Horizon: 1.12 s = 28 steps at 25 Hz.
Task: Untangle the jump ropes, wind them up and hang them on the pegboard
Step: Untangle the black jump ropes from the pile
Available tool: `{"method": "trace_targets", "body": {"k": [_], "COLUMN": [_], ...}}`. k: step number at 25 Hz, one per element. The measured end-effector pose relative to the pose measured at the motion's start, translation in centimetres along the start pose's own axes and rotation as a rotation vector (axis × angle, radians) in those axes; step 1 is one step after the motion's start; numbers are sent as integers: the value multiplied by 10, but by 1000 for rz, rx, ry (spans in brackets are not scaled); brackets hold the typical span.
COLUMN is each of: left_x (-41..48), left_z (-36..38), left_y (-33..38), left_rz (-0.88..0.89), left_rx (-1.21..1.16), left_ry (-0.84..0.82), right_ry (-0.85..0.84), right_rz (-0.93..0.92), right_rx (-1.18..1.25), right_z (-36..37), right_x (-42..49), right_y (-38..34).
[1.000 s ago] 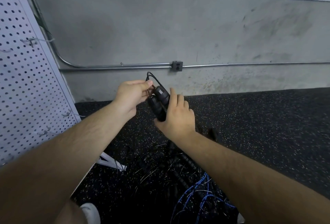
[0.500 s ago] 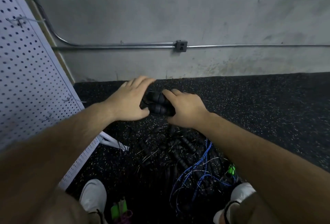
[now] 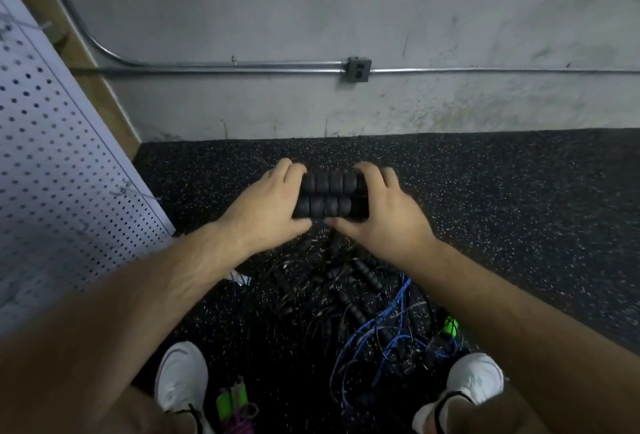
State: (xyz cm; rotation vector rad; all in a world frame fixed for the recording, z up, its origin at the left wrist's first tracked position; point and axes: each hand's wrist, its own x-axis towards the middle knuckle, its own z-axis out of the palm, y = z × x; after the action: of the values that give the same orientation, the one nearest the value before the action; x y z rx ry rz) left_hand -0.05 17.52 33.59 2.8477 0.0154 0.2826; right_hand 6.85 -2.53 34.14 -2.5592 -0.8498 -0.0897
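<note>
White perforated pegboard [image 3: 52, 174] at far left. Left hand [image 3: 266, 205] curls round the left ends of two black ribbed foam jump-rope handles [image 3: 329, 198], held side by side and level above the speckled black rubber floor [image 3: 519, 191]. Right hand [image 3: 384, 212] grips their right ends. Tangle of black and blue ropes [image 3: 363, 312] lies on the floor below the hands.

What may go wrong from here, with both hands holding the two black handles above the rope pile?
1. The handles, gripped by the left hand and right hand, are above the tangled pile; if their cord runs into it, lifting may tighten knots or drag the blue rope.
2. Ropes lie between the shoes; a step toward the pegboard might catch a loop and trip the person.
</note>
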Motion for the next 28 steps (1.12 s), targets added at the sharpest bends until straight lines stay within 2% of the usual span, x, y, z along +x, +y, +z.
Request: {"method": "trace_targets", "body": {"k": [3,8,14,18,20,23,26,28], "left_x": [-4,-9,-11,-5,-2,5,13,18], "left_z": [3,-1,-8,-13,-20,-33,-39,-39], "left_y": [3,-1,-9,-11,-11,-11,-1,7], "left_rz": [31,49,257,219,137,25,-6,-5], "left_rx": [25,128,222,242,151,-45,-295,-431], "left_ry": [-26,-1,76,77,86,152,187,191], "right_ry": [-58,-29,-74,-117,-149,-269,-402,-406], "right_rz": [31,-23,-29,-9,20,31,-8,-62], "right_rx": [223,271,366,501,633,640,694,776], "right_z": [8,2,-4,-10,-8,6,37,60], "right_x": [-2,-3,-11,-4,1,12,25,36], "right_y": [-4,-17,-20,-16,-12,-13,-37,-59]}}
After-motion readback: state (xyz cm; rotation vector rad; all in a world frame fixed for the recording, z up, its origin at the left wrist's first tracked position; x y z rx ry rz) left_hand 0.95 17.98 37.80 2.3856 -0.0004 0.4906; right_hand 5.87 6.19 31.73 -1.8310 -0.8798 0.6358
